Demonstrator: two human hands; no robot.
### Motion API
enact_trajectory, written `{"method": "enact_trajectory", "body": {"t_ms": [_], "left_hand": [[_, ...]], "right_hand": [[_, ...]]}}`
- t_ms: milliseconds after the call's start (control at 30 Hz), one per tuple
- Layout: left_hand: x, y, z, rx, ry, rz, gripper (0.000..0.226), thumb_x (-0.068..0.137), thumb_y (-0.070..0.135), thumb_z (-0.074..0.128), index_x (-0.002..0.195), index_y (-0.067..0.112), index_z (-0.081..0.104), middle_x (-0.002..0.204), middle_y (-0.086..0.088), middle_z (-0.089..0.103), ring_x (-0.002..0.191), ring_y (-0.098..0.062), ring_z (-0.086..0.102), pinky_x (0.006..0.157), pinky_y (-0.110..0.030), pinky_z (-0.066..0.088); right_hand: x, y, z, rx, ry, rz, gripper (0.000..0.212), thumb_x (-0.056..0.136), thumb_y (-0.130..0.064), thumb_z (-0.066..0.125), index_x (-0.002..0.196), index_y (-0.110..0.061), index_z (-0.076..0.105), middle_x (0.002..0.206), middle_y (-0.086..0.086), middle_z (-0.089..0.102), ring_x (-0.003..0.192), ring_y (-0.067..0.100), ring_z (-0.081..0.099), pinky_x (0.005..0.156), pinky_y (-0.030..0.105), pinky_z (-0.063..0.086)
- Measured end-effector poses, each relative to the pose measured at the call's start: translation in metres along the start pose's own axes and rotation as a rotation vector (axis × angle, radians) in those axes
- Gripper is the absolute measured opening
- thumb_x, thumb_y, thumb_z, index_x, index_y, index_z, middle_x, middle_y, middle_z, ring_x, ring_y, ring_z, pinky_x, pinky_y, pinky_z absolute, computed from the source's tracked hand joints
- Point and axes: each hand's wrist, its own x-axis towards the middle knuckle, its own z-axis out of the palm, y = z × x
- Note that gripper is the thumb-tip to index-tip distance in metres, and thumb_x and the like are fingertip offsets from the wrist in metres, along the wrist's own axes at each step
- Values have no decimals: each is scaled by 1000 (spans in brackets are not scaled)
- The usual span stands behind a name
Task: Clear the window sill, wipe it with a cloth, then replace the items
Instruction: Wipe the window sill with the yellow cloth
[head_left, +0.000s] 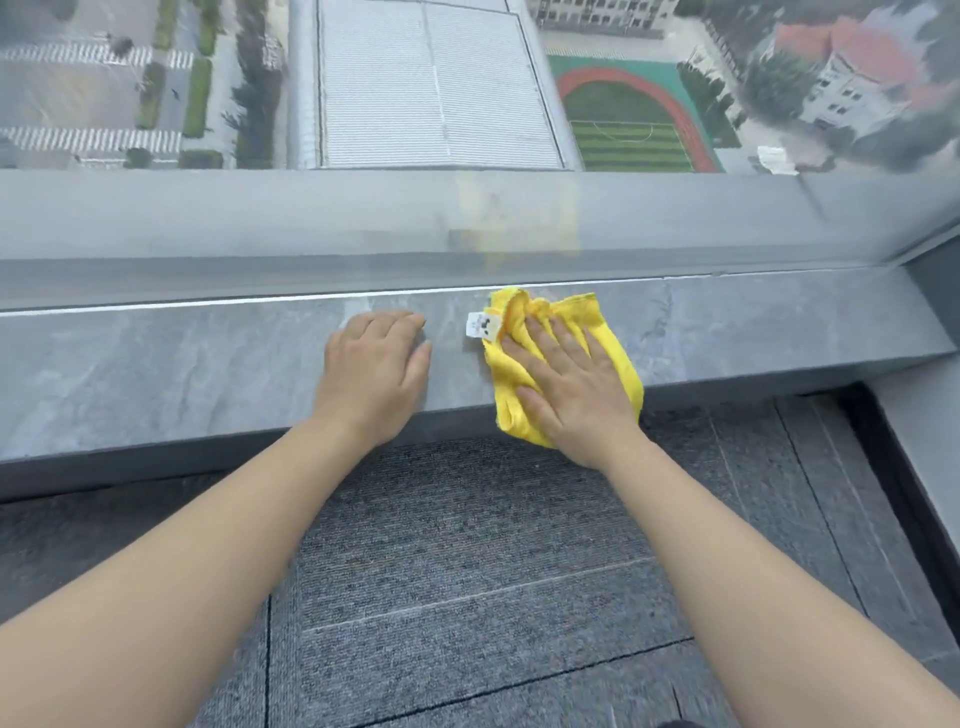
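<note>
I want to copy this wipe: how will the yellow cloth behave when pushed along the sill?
The yellow cloth looks soft and floppy: it is bunched in folds under the flat right hand. It will probably bunch rather than slide stiffly. The sill looks smooth, so it should glide.

Two bare arms & two bare hands, that's all of the person you can see from here. L hand is bare all over, w/ four fingers & a thumb showing. R hand is bare too, fingers long & thin, knuckles just small bumps. L arm & R arm are bare & smooth from the wrist on, thin by the hands & much fatter low down. Nails too small to tell. A small dark bit sits at the very bottom, R side; can't tell if it's clothes.
</note>
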Motion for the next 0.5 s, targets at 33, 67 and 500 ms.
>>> {"method": "enact_trajectory", "body": {"t_ms": [33,67,500], "left_hand": [[0,6,3,6,-3,2,60,79,38,22,128,11,44,139,-8,47,130,-27,33,106,-39,22],[1,13,7,11,-4,3,60,79,38,22,129,11,44,139,-8,47,131,-27,34,106,-39,23],[-10,31,16,107,10,-101,47,91,33,29,131,10,40,141,-8,44,132,-27,31,107,-41,22]], "right_hand": [[-4,9,0,15,8,37,77,72,-58,-5,145,-38,11,159,-4,3,147,20,-4,112,33,-16],[-7,17,0,27,13,92,79,71,-61,-4,145,-39,10,159,-4,1,147,21,-5,114,37,-14],[55,-5,-19,302,35,798,75,92,-54,23,148,-10,-3,156,19,-14,142,42,-16,108,67,-8]]}}
